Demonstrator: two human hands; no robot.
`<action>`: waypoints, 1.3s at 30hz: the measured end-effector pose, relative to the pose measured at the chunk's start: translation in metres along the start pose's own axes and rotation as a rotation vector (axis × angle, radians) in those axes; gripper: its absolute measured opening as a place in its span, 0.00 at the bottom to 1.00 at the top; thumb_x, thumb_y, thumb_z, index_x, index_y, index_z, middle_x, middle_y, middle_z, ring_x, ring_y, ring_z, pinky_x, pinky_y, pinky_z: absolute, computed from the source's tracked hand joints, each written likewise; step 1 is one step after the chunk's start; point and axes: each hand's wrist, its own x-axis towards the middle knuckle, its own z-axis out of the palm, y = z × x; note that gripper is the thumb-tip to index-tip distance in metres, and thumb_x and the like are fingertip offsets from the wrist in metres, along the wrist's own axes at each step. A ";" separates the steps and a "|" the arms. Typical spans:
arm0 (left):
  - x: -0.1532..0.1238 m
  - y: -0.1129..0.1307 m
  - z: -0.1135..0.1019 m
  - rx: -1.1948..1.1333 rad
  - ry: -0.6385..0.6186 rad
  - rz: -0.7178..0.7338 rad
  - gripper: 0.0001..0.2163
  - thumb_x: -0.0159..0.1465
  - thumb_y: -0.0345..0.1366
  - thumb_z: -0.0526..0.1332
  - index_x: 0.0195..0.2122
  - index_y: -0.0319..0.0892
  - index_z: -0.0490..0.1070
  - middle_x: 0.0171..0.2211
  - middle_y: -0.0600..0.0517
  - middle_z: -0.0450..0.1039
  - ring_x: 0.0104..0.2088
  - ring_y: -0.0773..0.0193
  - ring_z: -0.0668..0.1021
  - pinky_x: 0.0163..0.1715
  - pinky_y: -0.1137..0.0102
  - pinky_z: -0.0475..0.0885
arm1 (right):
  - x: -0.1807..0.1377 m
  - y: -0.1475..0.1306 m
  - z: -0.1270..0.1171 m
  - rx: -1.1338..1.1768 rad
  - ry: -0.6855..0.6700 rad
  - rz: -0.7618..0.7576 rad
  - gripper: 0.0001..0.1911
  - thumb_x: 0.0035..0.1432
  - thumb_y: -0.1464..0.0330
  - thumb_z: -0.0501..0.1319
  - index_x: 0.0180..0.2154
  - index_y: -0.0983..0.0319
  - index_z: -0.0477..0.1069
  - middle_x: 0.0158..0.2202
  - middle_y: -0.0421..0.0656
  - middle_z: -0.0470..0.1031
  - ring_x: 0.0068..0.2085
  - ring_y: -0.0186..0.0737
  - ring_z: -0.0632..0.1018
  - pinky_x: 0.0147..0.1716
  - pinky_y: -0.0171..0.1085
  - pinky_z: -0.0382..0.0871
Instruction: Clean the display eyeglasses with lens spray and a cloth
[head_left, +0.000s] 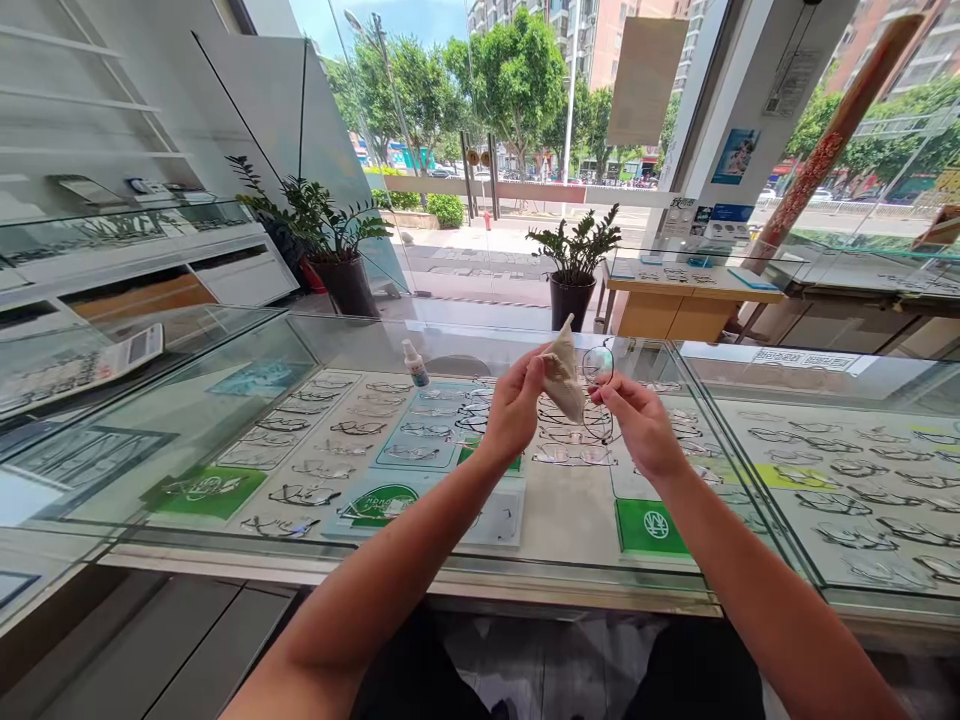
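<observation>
My left hand (516,405) pinches a beige cleaning cloth (564,378) and holds it up above the glass counter. My right hand (637,425) grips a pair of thin dark-framed glasses (598,388) right beside the cloth, with one lens raised and the cloth touching the frame. Both hands are closed, held close together over the middle of the display case (420,560).
A small white spray bottle (415,362) stands on the glass to the left of my hands. Rows of spectacle frames (330,440) lie under the glass. A calculator (124,352) rests on the left counter. Two potted plants (574,262) stand by the shop window.
</observation>
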 end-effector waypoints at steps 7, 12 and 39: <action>-0.020 0.001 0.008 0.520 -0.359 0.415 0.23 0.76 0.40 0.60 0.72 0.50 0.69 0.75 0.46 0.62 0.76 0.51 0.64 0.76 0.52 0.60 | -0.007 -0.001 0.010 -0.104 -0.042 -0.040 0.18 0.66 0.53 0.69 0.30 0.57 0.74 0.33 0.40 0.67 0.37 0.42 0.67 0.41 0.41 0.63; -0.015 0.002 0.007 0.636 -0.476 0.522 0.24 0.77 0.38 0.58 0.73 0.51 0.66 0.73 0.45 0.64 0.76 0.51 0.65 0.74 0.48 0.63 | -0.004 0.004 0.004 -0.076 -0.032 -0.027 0.18 0.65 0.50 0.69 0.32 0.55 0.75 0.35 0.42 0.72 0.41 0.46 0.71 0.48 0.44 0.67; -0.052 -0.013 0.026 0.879 -1.102 0.267 0.12 0.75 0.45 0.61 0.50 0.46 0.82 0.51 0.45 0.82 0.49 0.53 0.83 0.50 0.63 0.73 | 0.019 -0.019 -0.038 0.187 0.130 0.012 0.08 0.57 0.65 0.67 0.26 0.58 0.78 0.37 0.42 0.75 0.43 0.43 0.77 0.50 0.43 0.71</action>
